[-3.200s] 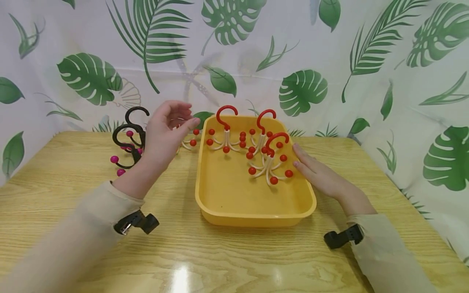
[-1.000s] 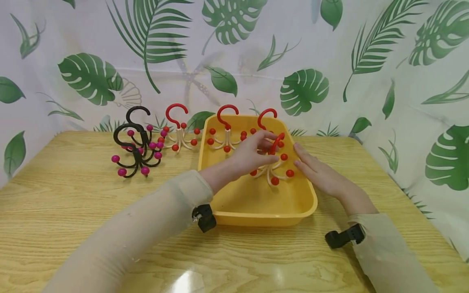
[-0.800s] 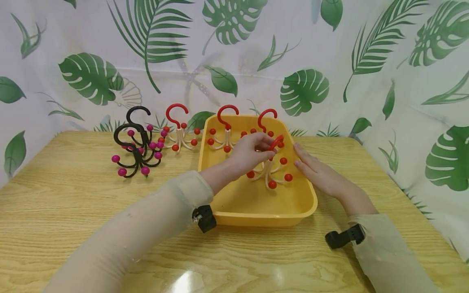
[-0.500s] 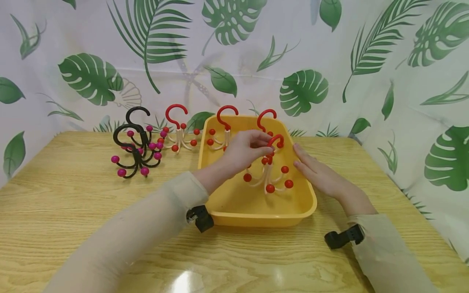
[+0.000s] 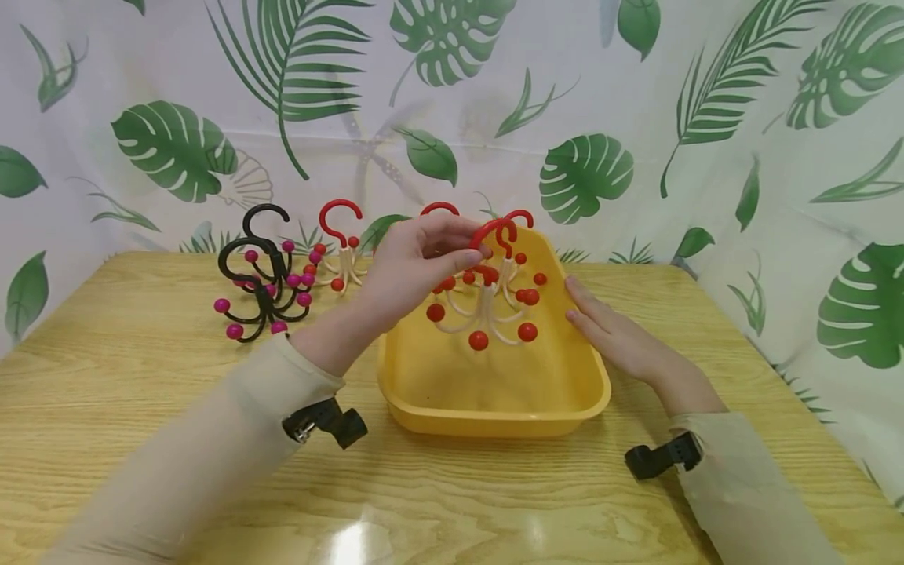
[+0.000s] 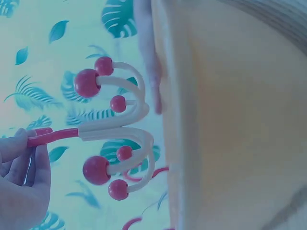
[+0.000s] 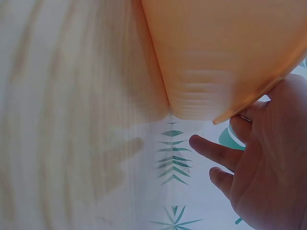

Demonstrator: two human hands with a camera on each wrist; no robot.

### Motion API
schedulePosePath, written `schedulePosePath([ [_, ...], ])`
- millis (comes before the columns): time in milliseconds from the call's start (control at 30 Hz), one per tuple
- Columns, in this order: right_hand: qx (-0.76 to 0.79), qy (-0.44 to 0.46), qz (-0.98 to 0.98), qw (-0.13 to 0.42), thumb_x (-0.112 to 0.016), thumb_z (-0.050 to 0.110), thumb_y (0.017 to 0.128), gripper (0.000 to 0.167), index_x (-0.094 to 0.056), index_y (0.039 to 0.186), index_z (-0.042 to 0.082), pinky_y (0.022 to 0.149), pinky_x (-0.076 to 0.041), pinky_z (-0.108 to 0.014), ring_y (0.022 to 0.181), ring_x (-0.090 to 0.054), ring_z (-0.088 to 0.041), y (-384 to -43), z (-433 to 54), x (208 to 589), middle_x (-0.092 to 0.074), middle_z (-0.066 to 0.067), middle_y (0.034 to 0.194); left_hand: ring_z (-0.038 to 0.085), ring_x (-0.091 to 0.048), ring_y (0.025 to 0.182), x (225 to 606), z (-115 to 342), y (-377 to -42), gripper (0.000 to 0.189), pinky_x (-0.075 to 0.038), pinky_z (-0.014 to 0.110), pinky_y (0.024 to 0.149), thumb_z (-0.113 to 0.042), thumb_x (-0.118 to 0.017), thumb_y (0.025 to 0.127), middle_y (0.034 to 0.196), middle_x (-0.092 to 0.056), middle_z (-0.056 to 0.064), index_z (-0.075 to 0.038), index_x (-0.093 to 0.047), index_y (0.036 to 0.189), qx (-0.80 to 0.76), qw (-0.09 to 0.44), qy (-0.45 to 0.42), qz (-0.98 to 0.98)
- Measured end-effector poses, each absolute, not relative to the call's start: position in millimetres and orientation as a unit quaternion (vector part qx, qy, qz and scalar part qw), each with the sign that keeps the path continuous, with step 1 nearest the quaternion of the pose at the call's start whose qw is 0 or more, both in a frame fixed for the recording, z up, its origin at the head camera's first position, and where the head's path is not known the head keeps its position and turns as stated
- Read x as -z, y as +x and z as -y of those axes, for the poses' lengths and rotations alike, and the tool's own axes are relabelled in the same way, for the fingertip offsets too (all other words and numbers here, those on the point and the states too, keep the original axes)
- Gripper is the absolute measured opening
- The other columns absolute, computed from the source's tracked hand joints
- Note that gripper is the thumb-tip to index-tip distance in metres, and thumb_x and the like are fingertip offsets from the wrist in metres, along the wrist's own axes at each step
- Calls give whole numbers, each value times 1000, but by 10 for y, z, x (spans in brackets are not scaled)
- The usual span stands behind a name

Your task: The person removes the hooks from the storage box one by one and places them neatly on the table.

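My left hand [image 5: 406, 271] pinches the red hook of a multi-arm hanger [image 5: 487, 302] and holds it above the yellow plastic tub [image 5: 494, 424]. The left wrist view shows this hanger's cream arms [image 6: 108, 132] with red ball tips, raised clear over the rim. My right hand [image 5: 625, 345] rests with straight fingers on the tub's right side; in the right wrist view some fingers touch the rim and others stick out free. Inside the tub at the back right stands a like hanger [image 5: 508, 249]. Another [image 5: 439, 208] at the back left is mostly hidden by my left hand.
Left of the tub, a third red-and-cream hanger [image 5: 344, 259] stands on the wooden table [image 5: 452, 494]. Beside it are two black hangers [image 5: 264, 302] with magenta balls. A leaf-patterned cloth [image 5: 452, 102] hangs close behind.
My left hand came from the left, took hold of the front hanger in the tub, lifted it and moved it up and left. The right hand stayed in place.
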State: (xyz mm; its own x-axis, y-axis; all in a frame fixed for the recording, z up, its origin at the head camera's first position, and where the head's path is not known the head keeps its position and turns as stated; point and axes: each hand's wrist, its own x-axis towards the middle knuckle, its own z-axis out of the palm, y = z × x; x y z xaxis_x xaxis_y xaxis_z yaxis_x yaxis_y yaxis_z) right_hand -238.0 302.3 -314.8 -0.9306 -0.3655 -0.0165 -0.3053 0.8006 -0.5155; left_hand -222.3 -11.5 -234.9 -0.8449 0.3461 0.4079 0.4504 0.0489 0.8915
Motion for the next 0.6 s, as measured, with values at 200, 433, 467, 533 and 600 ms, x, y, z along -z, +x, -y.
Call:
schedulePosePath([
  [200,262,-185,-945,58,-31,44,103,64,-4,154,16,112,-10,-56,144,-4,-31,-2376,-3030,3143,-1,-6,159,20,-66,93,2299,449,-2158,29,-53,30,84,-9,-69,87,102,-70,8,-3,-65,116,625,70,-244,738],
  [433,259,-186,-946,58,-30,45,103,64,-4,154,16,113,-9,-55,145,-3,-30,-2381,-3029,3140,0,-4,159,18,-65,95,2309,856,-2089,29,-52,24,84,-11,-68,88,103,-69,7,-4,-65,116,620,128,-204,747],
  [467,259,-185,-946,58,-30,45,103,64,-4,154,16,113,-9,-55,145,-3,-30,-2381,-3029,3141,0,-4,159,18,-66,96,2319,905,-2086,28,-51,24,84,-10,-68,88,102,-70,8,-3,-65,116,620,134,-200,747],
  [533,259,-185,-946,57,-30,45,103,64,-4,154,15,113,-10,-55,145,-3,-29,-2384,-3029,3142,0,-4,159,16,-66,96,2343,1002,-2075,29,-51,22,84,-10,-67,89,103,-70,7,-3,-64,117,615,145,-189,752],
  [600,259,-188,-946,57,-30,45,103,64,-4,154,15,113,-9,-55,145,-3,-29,-2384,-3027,3141,0,-5,159,14,-66,96,2372,1090,-2067,30,-51,21,83,-11,-67,89,103,-69,6,-4,-64,118,602,157,-173,764],
])
